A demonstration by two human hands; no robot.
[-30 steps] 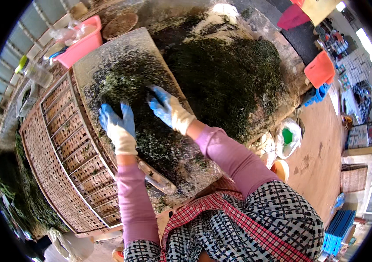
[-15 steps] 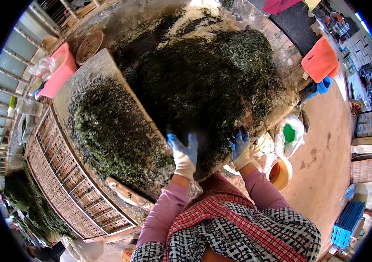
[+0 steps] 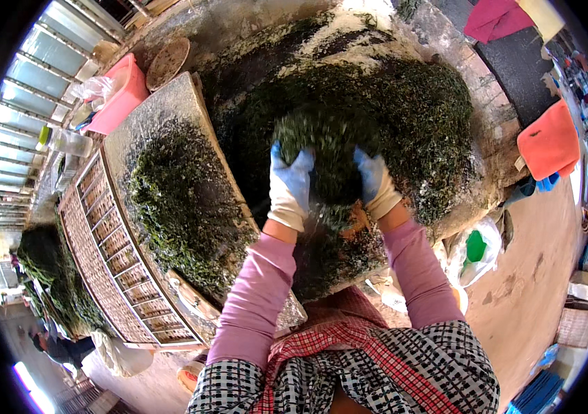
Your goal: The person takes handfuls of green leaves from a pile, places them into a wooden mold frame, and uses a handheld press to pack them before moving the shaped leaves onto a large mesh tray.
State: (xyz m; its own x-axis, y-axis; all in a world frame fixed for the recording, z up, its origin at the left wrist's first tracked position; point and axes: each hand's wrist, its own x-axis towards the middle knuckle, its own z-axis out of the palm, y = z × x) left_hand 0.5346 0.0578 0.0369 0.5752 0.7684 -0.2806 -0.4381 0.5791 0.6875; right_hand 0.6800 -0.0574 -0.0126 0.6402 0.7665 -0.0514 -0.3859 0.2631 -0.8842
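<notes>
A heap of dark green shredded leaves (image 3: 425,131) fills a broad, dark hollow in a stone-like surface. Gloved in white with blue palms, my left hand (image 3: 290,185) presses one side of a clump of green leaves (image 3: 325,138). My right hand (image 3: 378,181), in a matching glove, is on the clump's other side. The clump is blurred by motion, and most of my fingers are hidden behind or in it. Beneath my wrists a reddish-brown patch (image 3: 356,222) shows through the leaves. Left of the hollow, more leaves (image 3: 176,200) lie on a slanted board (image 3: 162,103).
A slatted woven rack (image 3: 124,255) stands left of the board. Farther back are a pink tub (image 3: 124,96) and a round basket (image 3: 168,63). An orange cloth (image 3: 549,141) hangs at the right edge, above a white bag (image 3: 484,255). Another person (image 3: 59,345) is at far lower left.
My hands have moved forward from the hollow's near edge and come closer together, with a clump of leaves raised between them. The whole view has shifted slightly.
</notes>
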